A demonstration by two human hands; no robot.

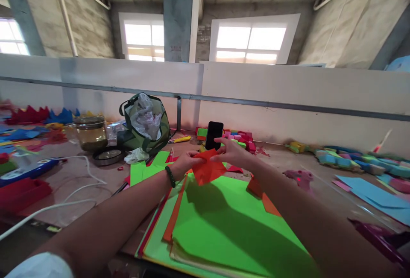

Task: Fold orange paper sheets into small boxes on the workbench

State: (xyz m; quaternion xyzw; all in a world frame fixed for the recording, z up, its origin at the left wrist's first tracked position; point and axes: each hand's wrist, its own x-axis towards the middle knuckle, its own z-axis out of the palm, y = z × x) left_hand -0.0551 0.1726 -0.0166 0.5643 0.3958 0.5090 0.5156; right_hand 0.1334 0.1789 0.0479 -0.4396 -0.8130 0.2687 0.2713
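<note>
One orange sheet (209, 172) up over the green stack (224, 222), pinched in the left hand (186, 162); right hand (235, 154) at the sheet's right edge, fingers parted, hold unclear; shaping looks unfinished.

One head cam is looking forward-down, close over the brown flat surface (68, 175), facing the long white partition (288, 83).

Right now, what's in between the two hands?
An orange-red piece is between the left hand and the right hand, above the bright green sheet; the head view shows it.
</note>
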